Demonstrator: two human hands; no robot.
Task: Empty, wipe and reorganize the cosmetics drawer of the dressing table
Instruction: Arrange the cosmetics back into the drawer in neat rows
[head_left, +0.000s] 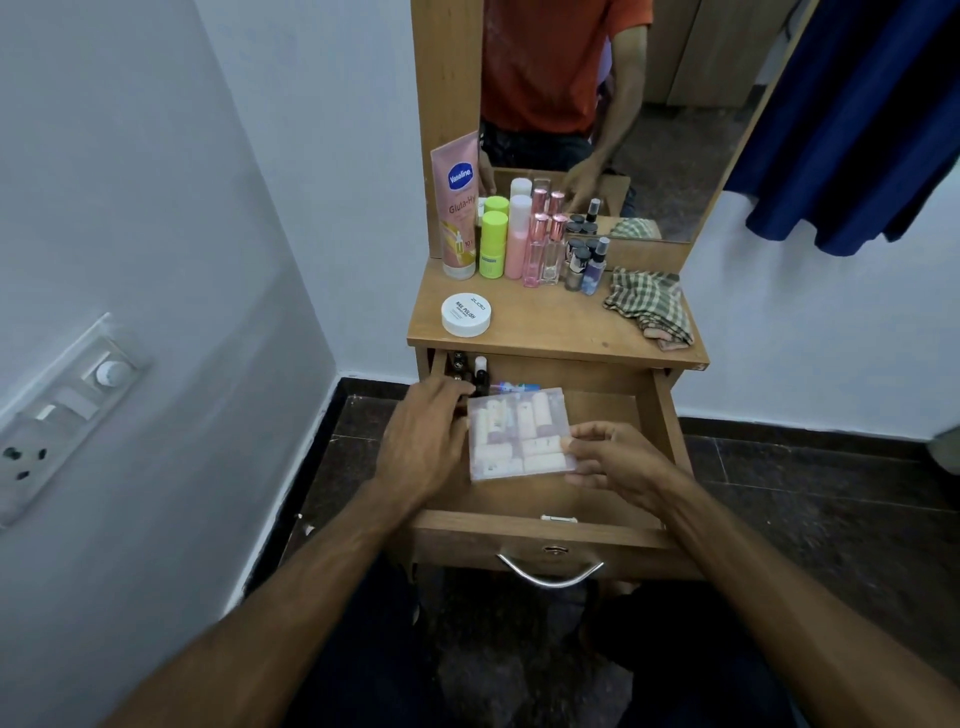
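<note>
**drawerfan:** Holding that clear plastic case by both side edges looks right to me. Left hand has its fingers pressed on the left edge, right hand pinches the right edge with thumb on top. It sits between the hands, over the open drawer; can't tell if it's lifted or resting on the bottom.

**tidy_tom:** Agreed. I'd guess it's light and stiff, but smooth plastic gets slippery, and the little rolls inside could rattle or spill if the lid pops. Keep it level, grip the edges, not the lid middle.

**drawerfan:** Small bottles beyond the left hand would tip easily. The counter further off has room beside the checked cloth.
</note>
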